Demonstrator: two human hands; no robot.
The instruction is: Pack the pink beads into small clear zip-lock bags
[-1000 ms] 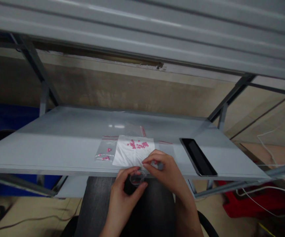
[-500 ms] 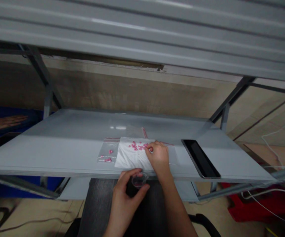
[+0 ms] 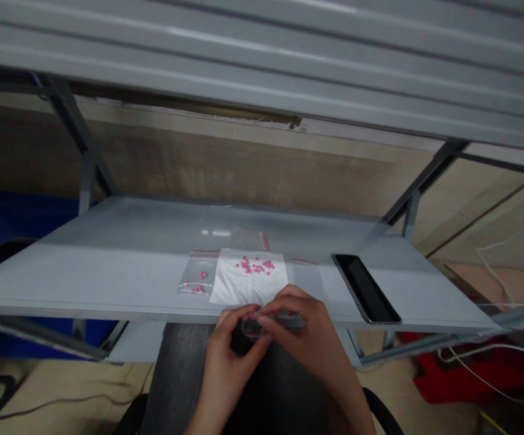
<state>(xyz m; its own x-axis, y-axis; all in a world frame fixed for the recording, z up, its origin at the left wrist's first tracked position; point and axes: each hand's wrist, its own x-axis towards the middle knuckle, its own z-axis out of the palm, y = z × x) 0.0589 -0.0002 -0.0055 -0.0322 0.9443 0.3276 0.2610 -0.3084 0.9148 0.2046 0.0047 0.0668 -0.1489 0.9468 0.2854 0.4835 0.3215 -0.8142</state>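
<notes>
My left hand (image 3: 232,350) grips a small clear round container (image 3: 250,328) between thumb and fingers, just off the table's front edge. Over its rim, my right hand (image 3: 304,326) is closed in a pinch; whatever its fingertips hold is hidden or too small to name. Past both hands lies a white cloth or tissue (image 3: 234,287) with many small pink beads (image 3: 246,264) scattered across its upper half. Left of it, a clear zip bag (image 3: 196,269) has several pink beads in it. Another clear zip bag (image 3: 306,275) lies on the right, partly hidden by my right hand.
A black tablet or phone (image 3: 365,290) lies on the right of the grey table (image 3: 107,260). Behind the cloth is a further clear bag with a red-striped seal (image 3: 265,241). Metal struts (image 3: 87,175) stand at both sides, and a ridged grey panel (image 3: 262,60) hangs overhead.
My right hand has moved from the beads on the cloth back toward me, down to the container. My left hand stays in place with the container. Another person's hand at far left has left view.
</notes>
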